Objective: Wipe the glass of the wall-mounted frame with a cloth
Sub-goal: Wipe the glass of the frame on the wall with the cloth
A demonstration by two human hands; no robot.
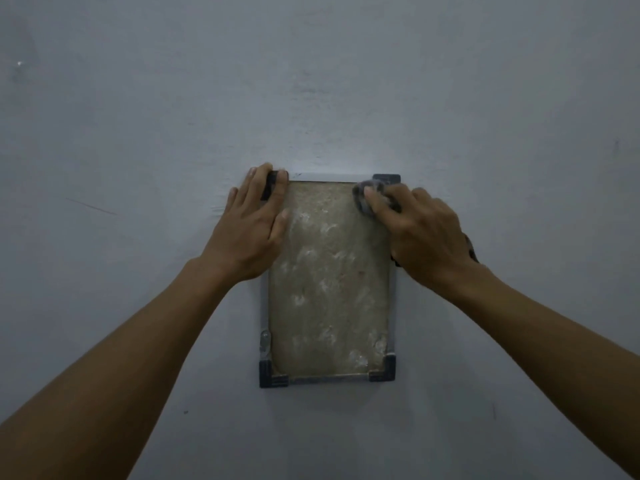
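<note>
- Straight ahead, a frame [264, 306] is hanging upright on a pale grey-blue wall [138, 133], in the lower middle of the head view, with dark plastic pieces capping its corners and a thin light rim running between them.
- Its glass [329, 289] is looking cloudy and tan, with whitish smears and blotches scattered over most of the pane, thickest near the middle and the bottom right corner.
- The left hand [251, 223] is lying flat against the frame's upper left corner, fingers straight and slightly spread; the fingertips are reaching past the dark corner cap onto the top edge and the wall, while the thumb is resting along the left side of the glass.
- The right hand [424, 230] is gripping a small bunched grey cloth [369, 197], fingers curled round it, and is pressing it onto the glass at the upper right corner, just below the dark cap there.
- A further bit of dark fabric is showing past the heel of the right hand, beside the frame's right edge; whether it belongs to the same cloth is hard to tell.
- Both bare forearms are stretching up from the bottom corners of the view toward the frame.
- A small metal clip [265, 341] is sitting on the frame's left rim, just above the lower left corner cap.
</note>
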